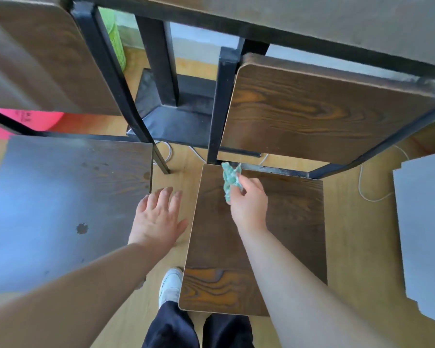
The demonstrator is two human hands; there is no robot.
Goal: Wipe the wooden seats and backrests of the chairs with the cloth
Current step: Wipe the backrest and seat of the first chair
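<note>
1. Overhead, the right hand (249,202) pinched a crumpled green cloth (230,183) in its fingers (239,180), above the rear of the middle chair's wooden seat (236,247); contact with the wood could not be told.
2. Its backrest (324,114) stood partly under the tabletop (312,18).
3. The left hand (158,219) hung empty, fingers spread, between that seat and the left chair's seat (60,209), which glare washed out.
4. The frame cropped a white shoe (170,285).

open floor strip (178,177) between the left chair seat (60,209) and the middle chair seat (256,237); the left hand (158,219) hangs spread over it. the far end is closed by black frame legs (212,109) and the table base (171,116). the backrest (324,116) bounds the middle seat's rear; the tabletop (337,23) overhangs above.
</note>
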